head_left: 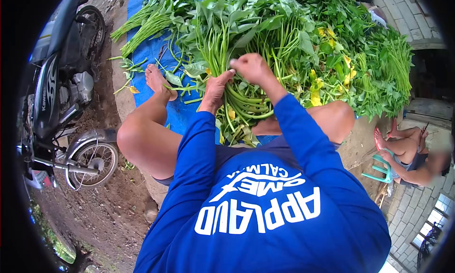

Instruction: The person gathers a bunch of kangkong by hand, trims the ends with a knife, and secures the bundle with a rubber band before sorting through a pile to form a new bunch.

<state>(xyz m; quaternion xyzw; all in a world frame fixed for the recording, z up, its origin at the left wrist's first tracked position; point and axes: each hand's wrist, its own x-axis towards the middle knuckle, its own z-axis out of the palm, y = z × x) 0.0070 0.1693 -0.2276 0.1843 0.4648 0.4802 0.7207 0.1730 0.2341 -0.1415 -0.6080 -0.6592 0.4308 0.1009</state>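
Blue shirt (265, 211), greens (239, 100), motorbike (57, 83) L

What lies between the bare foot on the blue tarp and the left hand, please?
Between foot and left hand, loose stems and a leaf lie on the blue tarp, in the head view.

Open-air yard
Leafy stalks (284, 31) heaped on a blue tarp (151, 50) at twelve o'clock; motorcycle (57, 83) parked on bare dirt (104, 211) at nine; paving blocks (407, 211) at four.
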